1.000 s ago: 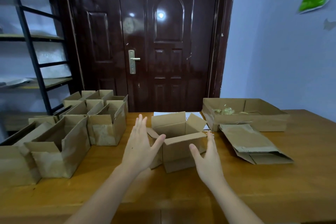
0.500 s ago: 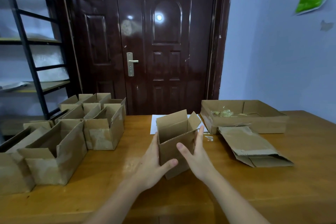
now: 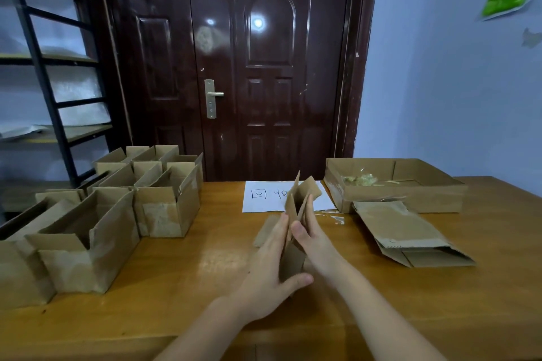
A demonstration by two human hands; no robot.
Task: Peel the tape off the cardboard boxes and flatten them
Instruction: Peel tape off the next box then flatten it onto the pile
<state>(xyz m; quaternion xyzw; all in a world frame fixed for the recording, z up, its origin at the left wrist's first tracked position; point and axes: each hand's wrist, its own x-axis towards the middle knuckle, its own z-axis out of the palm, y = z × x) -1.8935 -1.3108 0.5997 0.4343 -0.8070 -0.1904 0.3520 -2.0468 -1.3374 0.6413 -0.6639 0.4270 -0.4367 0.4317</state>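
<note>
**One box mid-squash, a stack of open ones left**

Small room: dark wooden door (image 3: 264,67) straight ahead, blue wall on the right, black shelving rack (image 3: 44,67) on the left. Wooden tabletop (image 3: 181,278) carries everything.

Current step, by my read: collapsing one small cardboard box (image 3: 296,214). It stands on edge at tabletop centre, pressed nearly flat between both palms, flaps fanning out at the top over a white paper sheet (image 3: 264,196) with handwriting on it.

- Left hand (image 3: 269,272): fingers straight along the box's left face, thumb hooked under its near bottom edge. Grip reads as a flat press, not a curl.
- Right hand (image 3: 315,240): palm flat on the right face, fingers straight, thumb on the near edge. Same flat press.

Progress:
- Done: one flattened box (image 3: 410,237) lies on the tabletop to the right, just beside a shallow cardboard tray (image 3: 434,196) that holds what looks like crumpled peeled tape (image 3: 359,179).
- In hand: this box looks tape-free and almost flat; it isn't laid down yet.
- Left: a cluster of open boxes (image 3: 117,214) on the left side, upright, several with tape patches visible on their sides.

So early days. Most of the pile is untouched.
</note>
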